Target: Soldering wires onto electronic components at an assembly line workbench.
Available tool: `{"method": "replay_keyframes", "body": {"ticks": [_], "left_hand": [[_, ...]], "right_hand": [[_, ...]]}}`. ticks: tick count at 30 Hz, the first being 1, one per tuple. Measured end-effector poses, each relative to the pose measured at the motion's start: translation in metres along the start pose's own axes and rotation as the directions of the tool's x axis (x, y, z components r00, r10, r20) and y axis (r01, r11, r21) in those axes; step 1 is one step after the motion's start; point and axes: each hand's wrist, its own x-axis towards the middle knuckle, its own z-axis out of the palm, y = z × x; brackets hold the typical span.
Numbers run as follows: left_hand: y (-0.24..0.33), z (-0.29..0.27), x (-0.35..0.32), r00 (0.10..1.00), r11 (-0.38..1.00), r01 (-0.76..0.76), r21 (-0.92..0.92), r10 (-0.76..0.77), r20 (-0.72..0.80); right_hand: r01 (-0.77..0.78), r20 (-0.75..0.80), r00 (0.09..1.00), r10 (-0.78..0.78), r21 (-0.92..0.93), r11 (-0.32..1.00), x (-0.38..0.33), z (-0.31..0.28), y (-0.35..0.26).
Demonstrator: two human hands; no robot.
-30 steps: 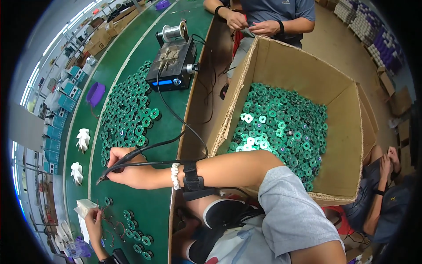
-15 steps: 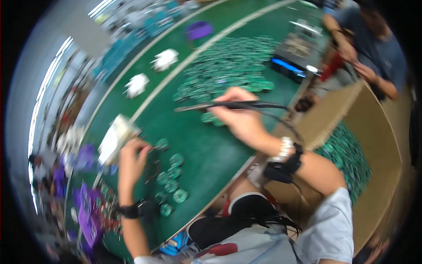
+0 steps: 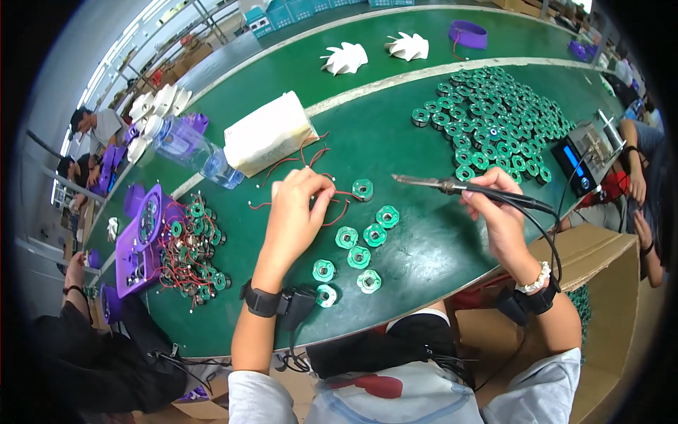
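Observation:
My left hand (image 3: 296,208) is pinched closed on thin red wires (image 3: 344,193), one reaching to a round green circuit board (image 3: 362,189) just right of the fingertips. More red wires fan out around and beyond this hand. A soldering iron (image 3: 452,186) with a black handle and cable is in my right hand (image 3: 498,219). Its metal tip points left, above the table, apart from the board. Between my hands and nearer to me lie several loose round boards (image 3: 359,257).
A white block-like packet (image 3: 272,133) and a clear water bottle (image 3: 194,152) stand beyond my left hand. Wired boards (image 3: 191,247) and a purple housing (image 3: 138,244) lie left. Many boards (image 3: 494,120) spread far right, near a device (image 3: 586,155). A cardboard box (image 3: 600,283) stands right.
The view has swung and become sharp, so the table now lies more level. My right hand still holds the soldering iron, and my left hand remains at the red wires.

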Motion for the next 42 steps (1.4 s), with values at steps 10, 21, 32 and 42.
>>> {"method": "replay_keyframes", "body": {"ticks": [10,21,32,42], "left_hand": [[0.037,0.008,0.036,0.988,0.974,-0.145,0.172,0.133,0.081],[0.037,0.02,0.015,0.989,0.988,-0.103,0.117,0.089,0.116],[0.03,0.02,0.014,0.991,0.991,-0.121,0.051,0.118,0.066],[0.028,0.021,0.014,0.991,0.993,-0.105,0.058,0.099,0.09]], "right_hand": [[0.149,-0.196,0.97,-0.144,0.013,0.989,0.005,-0.031,-0.015],[-0.033,0.009,0.999,0.034,-0.035,0.999,-0.003,-0.025,-0.019],[-0.129,0.062,0.989,0.134,-0.08,0.988,-0.002,-0.018,-0.011],[-0.133,0.051,0.989,0.138,-0.089,0.987,-0.002,-0.015,-0.007]]}}
